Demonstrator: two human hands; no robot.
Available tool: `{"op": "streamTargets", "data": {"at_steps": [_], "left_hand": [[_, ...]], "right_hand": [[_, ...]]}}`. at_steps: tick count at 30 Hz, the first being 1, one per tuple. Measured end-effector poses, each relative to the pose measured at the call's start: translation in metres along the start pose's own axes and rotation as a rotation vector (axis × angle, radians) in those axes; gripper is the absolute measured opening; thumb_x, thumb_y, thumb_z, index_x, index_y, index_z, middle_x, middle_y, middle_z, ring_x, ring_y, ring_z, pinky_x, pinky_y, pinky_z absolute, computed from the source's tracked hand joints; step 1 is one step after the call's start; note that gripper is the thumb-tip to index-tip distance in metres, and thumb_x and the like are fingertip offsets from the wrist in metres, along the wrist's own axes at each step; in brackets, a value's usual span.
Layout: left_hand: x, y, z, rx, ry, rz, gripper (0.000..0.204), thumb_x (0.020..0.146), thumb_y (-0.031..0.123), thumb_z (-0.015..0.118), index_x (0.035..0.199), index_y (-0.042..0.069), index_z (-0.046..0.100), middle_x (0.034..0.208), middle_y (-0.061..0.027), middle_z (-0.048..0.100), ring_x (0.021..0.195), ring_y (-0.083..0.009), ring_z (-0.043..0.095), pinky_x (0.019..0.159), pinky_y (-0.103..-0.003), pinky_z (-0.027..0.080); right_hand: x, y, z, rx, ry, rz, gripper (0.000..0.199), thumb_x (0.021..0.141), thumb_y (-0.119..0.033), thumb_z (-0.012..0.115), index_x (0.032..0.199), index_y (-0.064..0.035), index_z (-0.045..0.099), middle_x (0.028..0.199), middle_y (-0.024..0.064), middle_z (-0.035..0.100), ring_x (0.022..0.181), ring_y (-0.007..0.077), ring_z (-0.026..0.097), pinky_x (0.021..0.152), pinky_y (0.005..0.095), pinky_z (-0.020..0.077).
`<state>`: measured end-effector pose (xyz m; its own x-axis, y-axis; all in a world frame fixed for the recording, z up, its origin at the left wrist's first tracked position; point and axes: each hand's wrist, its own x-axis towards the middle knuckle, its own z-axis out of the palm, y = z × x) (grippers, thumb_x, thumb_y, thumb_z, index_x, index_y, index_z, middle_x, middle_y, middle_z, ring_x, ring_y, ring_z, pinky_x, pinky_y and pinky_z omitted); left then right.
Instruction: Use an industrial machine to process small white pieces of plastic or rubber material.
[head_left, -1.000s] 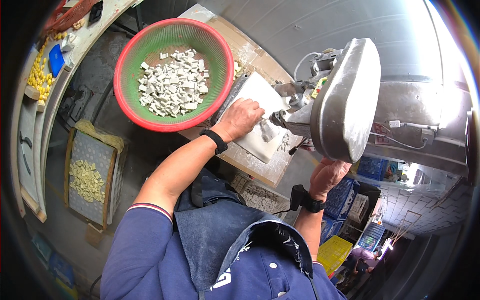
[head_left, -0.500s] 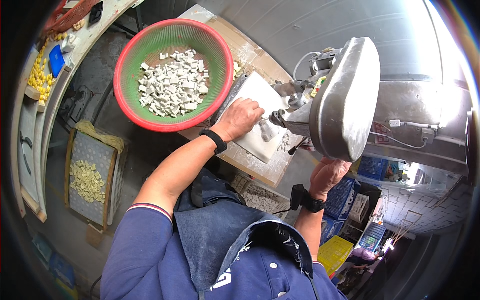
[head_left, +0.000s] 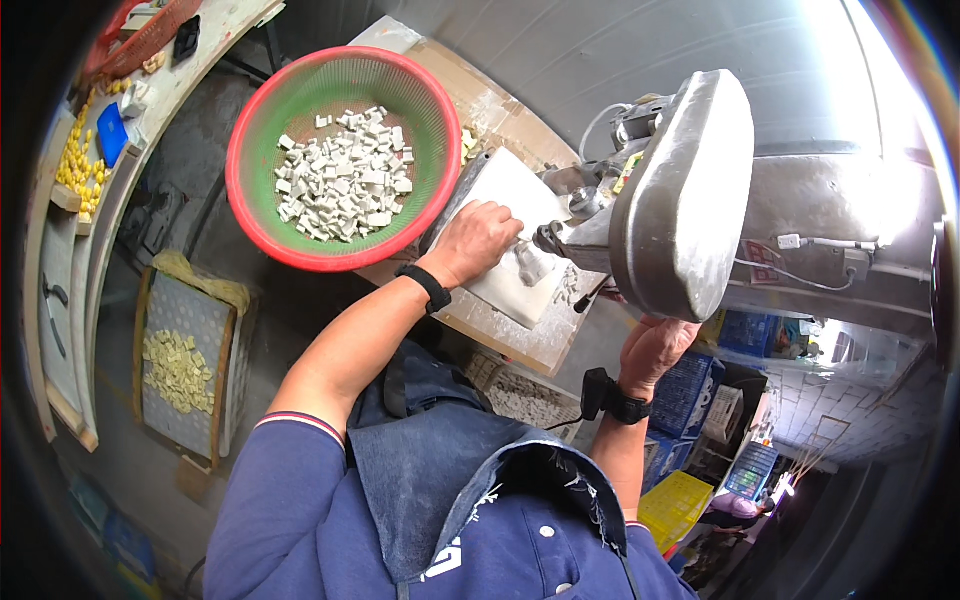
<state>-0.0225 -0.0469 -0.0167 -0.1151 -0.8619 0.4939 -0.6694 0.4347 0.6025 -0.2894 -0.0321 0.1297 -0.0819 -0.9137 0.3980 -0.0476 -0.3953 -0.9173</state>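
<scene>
My left hand (head_left: 474, 242) is closed, fingers curled down on a white board (head_left: 512, 190) that lies on the work table. What its fingertips pinch, if anything, is too small to make out. Just right of the fingertips is the metal spindle end (head_left: 549, 238) of a grey bench machine (head_left: 680, 195). Close by on the board lies a pale, translucent-looking piece (head_left: 537, 264). Below the machine's rounded housing, my right hand (head_left: 657, 352) is raised with its fingers folded in. The housing's lower end overlaps that area, and whatever the fingers grip is hidden.
Left of the board stands a green basket with a red rim (head_left: 240, 205), holding many small white blocks (head_left: 345, 175). A framed tray (head_left: 185, 300) of pale yellowish pieces is lower left. Beneath the table edge sits a container of white pieces (head_left: 525, 398). Stacked blue crates (head_left: 683, 395) stand at right.
The whole view has shifted slightly. Both hands keep their places at the machine and on the board, with no visible change in grip.
</scene>
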Motion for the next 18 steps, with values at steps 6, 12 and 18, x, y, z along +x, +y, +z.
{"op": "streamTargets", "data": {"at_steps": [6, 12, 18], "left_hand": [[0.000, 0.002, -0.003, 0.015, 0.000, -0.003, 0.014, 0.080, 0.014, 0.071, 0.092, 0.009, 0.069, 0.083, -0.0050, 0.063, 0.084, -0.0245, 0.062, 0.076, -0.039, 0.047], [-0.001, 0.006, -0.003, -0.002, 0.023, 0.003, 0.010, 0.080, 0.012, 0.068, 0.089, 0.009, 0.068, 0.081, -0.0048, 0.062, 0.082, -0.0242, 0.062, 0.076, -0.039, 0.048], [0.002, 0.007, -0.004, -0.001, 0.037, -0.006, 0.009, 0.080, 0.009, 0.063, 0.087, 0.009, 0.069, 0.080, -0.0053, 0.062, 0.082, -0.0237, 0.062, 0.077, -0.038, 0.049]], "right_hand": [[-0.003, -0.013, 0.020, 0.009, 0.038, 0.013, 0.032, 0.103, -0.029, 0.058, 0.123, -0.0048, 0.053, 0.112, 0.0044, 0.064, 0.103, 0.0137, 0.061, 0.090, 0.0277, 0.0489], [-0.002, -0.025, 0.037, 0.070, 0.084, 0.019, 0.024, 0.102, -0.028, 0.060, 0.108, -0.0069, 0.051, 0.105, 0.0039, 0.063, 0.096, 0.0103, 0.059, 0.085, 0.0258, 0.0479], [0.020, -0.029, 0.031, 0.018, 0.029, 0.063, 0.023, 0.100, -0.018, 0.061, 0.114, -0.0041, 0.051, 0.109, 0.0060, 0.063, 0.100, 0.0132, 0.060, 0.089, 0.0280, 0.0492]]}}
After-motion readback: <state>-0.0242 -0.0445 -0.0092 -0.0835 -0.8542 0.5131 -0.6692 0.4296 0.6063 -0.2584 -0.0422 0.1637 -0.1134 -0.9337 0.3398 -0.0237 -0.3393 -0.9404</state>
